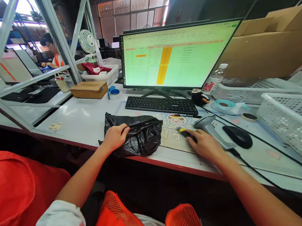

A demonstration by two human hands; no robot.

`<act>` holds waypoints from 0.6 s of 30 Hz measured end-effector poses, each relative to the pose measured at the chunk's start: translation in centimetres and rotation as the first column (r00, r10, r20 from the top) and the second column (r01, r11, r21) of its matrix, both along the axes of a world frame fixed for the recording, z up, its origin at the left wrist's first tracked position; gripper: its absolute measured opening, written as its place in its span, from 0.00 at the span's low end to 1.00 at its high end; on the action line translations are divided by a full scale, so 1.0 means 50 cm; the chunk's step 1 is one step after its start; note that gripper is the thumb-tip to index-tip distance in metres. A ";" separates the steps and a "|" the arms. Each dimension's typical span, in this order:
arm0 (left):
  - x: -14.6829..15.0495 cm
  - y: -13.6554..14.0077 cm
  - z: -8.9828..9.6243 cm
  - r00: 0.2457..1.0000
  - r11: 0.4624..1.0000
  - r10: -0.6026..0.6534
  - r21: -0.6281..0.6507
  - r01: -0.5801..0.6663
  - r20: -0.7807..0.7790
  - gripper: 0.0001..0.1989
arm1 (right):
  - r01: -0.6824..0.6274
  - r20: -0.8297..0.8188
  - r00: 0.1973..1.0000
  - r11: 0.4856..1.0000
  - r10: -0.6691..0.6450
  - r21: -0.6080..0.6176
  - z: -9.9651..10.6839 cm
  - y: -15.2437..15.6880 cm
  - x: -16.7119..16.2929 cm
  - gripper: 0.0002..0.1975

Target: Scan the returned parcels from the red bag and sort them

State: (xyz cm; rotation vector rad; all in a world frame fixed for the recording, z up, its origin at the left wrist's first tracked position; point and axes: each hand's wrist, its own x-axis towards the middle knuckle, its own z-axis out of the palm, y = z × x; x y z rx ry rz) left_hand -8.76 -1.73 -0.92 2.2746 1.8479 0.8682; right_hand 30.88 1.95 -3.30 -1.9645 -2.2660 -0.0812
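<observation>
A crumpled black plastic bag (pixel 139 134) lies on the front edge of the white desk, before the keyboard. My left hand (pixel 115 136) pinches its upper layer between thumb and fingers. To the right, my right hand (pixel 205 145) is closed round a small black tool with a yellow end (pixel 182 130), which looks like a box cutter. It is held low over the printed desk mat (pixel 170 138), and most of it is hidden by my fingers. A grey handheld scanner (pixel 213 131) lies right beside that hand, with a black mouse (pixel 237 137) further right.
A monitor (pixel 172 60) stands behind the black keyboard (pixel 161 104). White plastic baskets (pixel 292 119) and tape rolls (pixel 224 106) are at the right, where cables cross the desk. A cardboard box (pixel 89 90) sits at the left. Beyond a metal frame (pixel 59 40) another person sits working.
</observation>
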 end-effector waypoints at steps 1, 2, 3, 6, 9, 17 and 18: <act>0.002 0.004 0.012 0.999 1.000 0.006 -0.014 -0.007 -0.044 0.14 | -0.004 0.022 1.000 1.000 0.004 -0.010 -0.005 -0.004 0.002 0.26; 0.005 0.010 0.024 0.997 1.000 0.016 -0.014 -0.017 -0.080 0.15 | -0.007 0.038 0.999 1.000 0.007 0.000 -0.006 -0.009 -0.005 0.25; 0.010 0.019 0.035 0.994 1.000 0.028 -0.004 -0.028 -0.106 0.18 | -0.013 0.040 0.999 0.999 0.012 0.031 0.000 -0.016 -0.020 0.24; 0.029 0.058 0.054 0.991 0.999 0.036 -0.011 -0.038 -0.129 0.24 | -0.163 -0.106 0.976 0.963 0.188 0.213 0.036 -0.038 -0.118 0.22; 0.051 0.095 0.053 0.996 0.987 0.017 -0.160 -0.031 -0.084 0.17 | -0.416 -0.247 0.838 0.863 0.487 0.288 0.065 -0.050 -0.268 0.23; 0.012 0.098 0.039 0.946 0.946 0.318 -0.049 -0.321 -0.070 0.18 | -0.421 -0.140 0.898 0.907 0.416 -0.005 0.042 -0.083 -0.452 0.19; -0.017 0.104 0.043 0.918 0.921 0.386 -0.029 -0.390 -0.092 0.19 | -0.463 -0.135 0.880 0.886 0.456 -0.023 0.035 -0.105 -0.432 0.17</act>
